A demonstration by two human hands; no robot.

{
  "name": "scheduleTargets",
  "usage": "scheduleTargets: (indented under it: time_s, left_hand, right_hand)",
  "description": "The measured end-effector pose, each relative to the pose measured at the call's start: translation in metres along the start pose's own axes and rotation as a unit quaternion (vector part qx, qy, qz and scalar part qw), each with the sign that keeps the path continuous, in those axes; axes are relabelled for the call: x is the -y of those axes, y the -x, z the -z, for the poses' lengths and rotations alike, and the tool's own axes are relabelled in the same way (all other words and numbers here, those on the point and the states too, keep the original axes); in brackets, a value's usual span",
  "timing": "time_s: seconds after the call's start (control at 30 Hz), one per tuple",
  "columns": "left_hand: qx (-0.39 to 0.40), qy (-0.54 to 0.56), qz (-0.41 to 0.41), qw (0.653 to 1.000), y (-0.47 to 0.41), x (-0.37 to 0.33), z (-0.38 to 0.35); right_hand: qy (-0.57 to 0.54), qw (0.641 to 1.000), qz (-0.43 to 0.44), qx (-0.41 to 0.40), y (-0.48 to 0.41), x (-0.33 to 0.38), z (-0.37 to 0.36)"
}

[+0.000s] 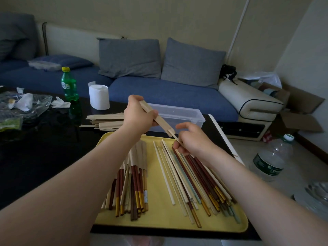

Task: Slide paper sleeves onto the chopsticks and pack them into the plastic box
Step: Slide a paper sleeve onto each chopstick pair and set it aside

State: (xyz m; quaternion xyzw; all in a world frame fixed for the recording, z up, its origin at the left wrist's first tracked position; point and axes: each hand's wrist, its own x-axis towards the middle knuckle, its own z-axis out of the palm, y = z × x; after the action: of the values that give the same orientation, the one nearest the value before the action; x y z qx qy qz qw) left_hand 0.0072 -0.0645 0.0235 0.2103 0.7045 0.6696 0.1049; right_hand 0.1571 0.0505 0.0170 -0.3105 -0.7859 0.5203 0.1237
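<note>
Gripping the paper sleeve (156, 119), left hand (137, 116) hides its middle; right hand (193, 139) pinches chopsticks (174, 135), tips sleeved.

One tray (156, 201), one plastic box (177, 112), one paper roll (98, 96), one green bottle (69, 86), one clear bottle (271, 162); chopsticks (195, 183) beyond counting, in two heaps.

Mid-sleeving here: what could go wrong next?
The right hand pinches pale chopsticks just at the mouth of the paper sleeve, held by the left hand; one stick could catch and tear or crumple the paper. The left forearm hangs over the sleeved pile on the yellow tray and could scatter it.
</note>
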Motion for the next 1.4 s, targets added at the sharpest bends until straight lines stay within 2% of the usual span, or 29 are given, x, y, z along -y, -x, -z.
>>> scheduleTargets:
  time_s: [0.27,0.4,0.47,0.57,0.8,0.97,1.07,1.13,1.27,1.4]
  left_hand:
    - [0.039,0.046,0.037,0.998,-0.006,0.004,0.001]
    - [0.038,0.024,0.073,0.996,-0.009,0.003,0.001]
    - [0.034,-0.007,0.092,0.995,-0.012,0.005,0.001]
    - [0.050,-0.063,0.099,0.992,-0.009,0.009,0.002]
    - [0.049,-0.110,0.098,0.988,-0.010,0.010,0.004]
    - [0.070,-0.097,0.123,0.985,-0.005,0.008,0.005]
    - [0.071,-0.081,0.122,0.987,-0.005,0.007,0.007]
    - [0.070,-0.063,0.124,0.988,-0.006,0.007,0.009]
    - [0.062,-0.067,0.162,0.983,-0.009,0.009,0.009]
    - [0.051,-0.056,0.171,0.982,-0.011,0.009,0.011]
  right_hand:
    - [-0.031,0.999,-0.009,0.034,0.007,0.004,-0.003]
    - [-0.013,0.996,-0.014,0.084,0.014,0.008,-0.005]
    - [0.077,0.994,-0.017,0.073,0.014,0.007,-0.007]
    - [0.231,0.970,-0.020,0.069,0.015,0.003,-0.012]
    - [0.345,0.923,-0.106,0.134,0.014,0.004,-0.042]
    - [0.345,0.911,-0.159,0.163,0.015,0.010,-0.049]
    - [0.320,0.921,-0.161,0.153,0.015,0.014,-0.045]
    - [0.279,0.939,-0.143,0.139,0.017,0.015,-0.036]
    - [0.159,0.975,-0.054,0.147,0.024,0.019,-0.014]
    - [0.188,0.956,-0.030,0.223,0.028,0.023,-0.001]
